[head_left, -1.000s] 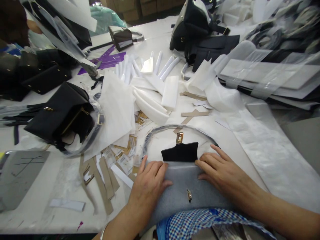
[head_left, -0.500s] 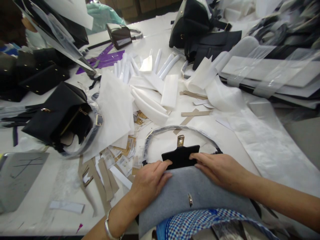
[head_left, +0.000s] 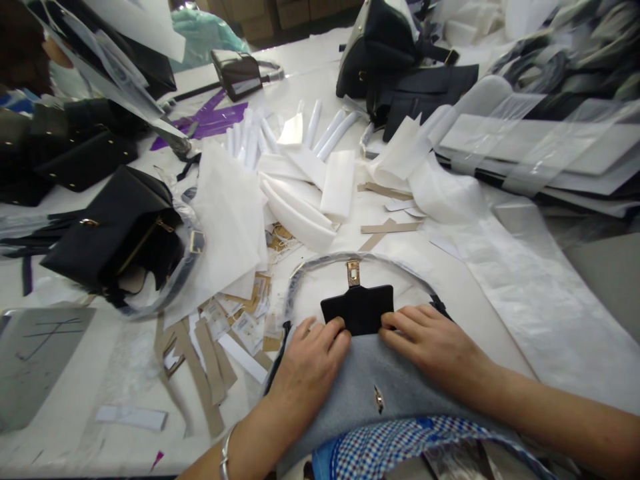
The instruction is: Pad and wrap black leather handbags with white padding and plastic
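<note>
A grey felt-covered bag (head_left: 370, 383) lies at the table's near edge, with a small gold clasp on its front. Its black flap (head_left: 358, 309) with a gold buckle sticks out beyond the grey cover, and a plastic-wrapped handle (head_left: 320, 265) arcs over it. My left hand (head_left: 307, 367) rests on the grey cover's left upper edge, fingers bent and pressing beside the flap. My right hand (head_left: 433, 343) lies on the right upper edge, fingers curled at the flap's other corner.
A black handbag (head_left: 117, 230) lies open at the left beside white tissue sheets (head_left: 230, 213). Cardboard strips and tags (head_left: 210, 340) are scattered near my left hand. More black bags (head_left: 385, 53) and plastic-wrapped white boards (head_left: 530, 143) fill the far and right side.
Both hands slid up the grey cover toward the black flap, then drew slightly closer together at its corners. The flap and handle shifted a little.
</note>
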A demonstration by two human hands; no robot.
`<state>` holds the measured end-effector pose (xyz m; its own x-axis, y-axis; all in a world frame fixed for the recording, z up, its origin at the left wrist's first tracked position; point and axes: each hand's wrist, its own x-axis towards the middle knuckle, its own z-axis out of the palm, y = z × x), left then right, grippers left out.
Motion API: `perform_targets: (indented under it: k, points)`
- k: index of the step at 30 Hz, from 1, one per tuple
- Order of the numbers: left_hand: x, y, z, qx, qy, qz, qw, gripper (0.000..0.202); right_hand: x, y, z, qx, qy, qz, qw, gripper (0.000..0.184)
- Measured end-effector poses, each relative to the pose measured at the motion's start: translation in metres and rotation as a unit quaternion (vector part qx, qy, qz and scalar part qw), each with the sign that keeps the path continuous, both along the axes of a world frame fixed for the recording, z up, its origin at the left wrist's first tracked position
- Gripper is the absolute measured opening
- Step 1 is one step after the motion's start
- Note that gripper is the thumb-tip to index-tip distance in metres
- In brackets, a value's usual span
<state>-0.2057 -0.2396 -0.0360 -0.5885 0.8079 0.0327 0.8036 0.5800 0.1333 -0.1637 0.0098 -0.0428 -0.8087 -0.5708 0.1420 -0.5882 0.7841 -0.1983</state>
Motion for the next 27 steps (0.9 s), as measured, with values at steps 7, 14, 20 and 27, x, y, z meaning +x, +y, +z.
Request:
perform_targets:
  k: [7,14,20,27]
  points:
    - [0.022,0.006,0.007,0.066,0.029,-0.013,0.997,0.031,0.034,0.0,0.005,-0.029,-0.019,-0.034,0.999,0.036]
    - [0.053,-0.016,0.026,0.003,-0.13,0.012,0.991,0.076,0.066,-0.005,0.0,-0.055,-0.074,-0.059,0.994,0.076]
    - [0.063,-0.026,0.01,-0.023,-0.096,-0.015,0.995,0.069,0.069,-0.001,-0.005,-0.057,-0.097,-0.054,0.992,0.069]
    - [0.07,-0.022,0.005,0.001,-0.025,-0.017,1.0,0.058,0.074,-0.007,-0.004,-0.041,-0.031,-0.042,0.998,0.065]
